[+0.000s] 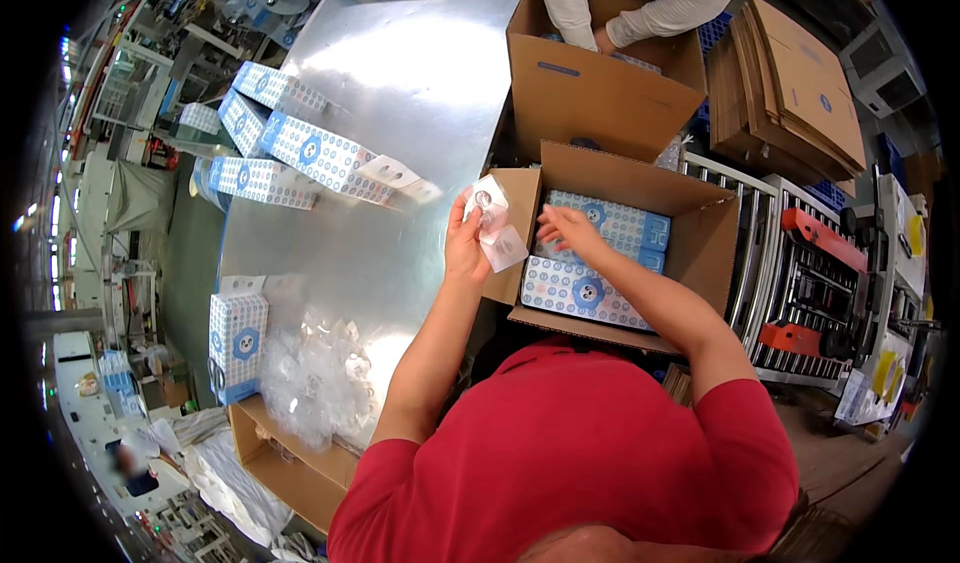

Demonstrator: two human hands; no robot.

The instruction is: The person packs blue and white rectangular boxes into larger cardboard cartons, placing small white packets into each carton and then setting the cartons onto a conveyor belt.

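Observation:
My left hand (466, 245) is closed on small clear plastic packets (503, 247), whitish-pink with a round mark on the upper one. It is above the metal table's edge, beside the open carton. My right hand (570, 231) is over that brown carton (690, 213), fingers apart, with nothing visible in it. Inside the carton lie white-and-blue patterned boxes (572, 291), side by side in rows. My right forearm covers part of them. Whether the right fingers touch a box I cannot tell.
Several patterned boxes (318, 151) lie on the metal table (400, 93), another (238, 333) stands near a pile of clear plastic packets (315, 378). A co-worker's arms (665, 15) reach into a second carton (600, 98). Flattened cardboard (790, 93) and a roller conveyor (745, 263) are on the right.

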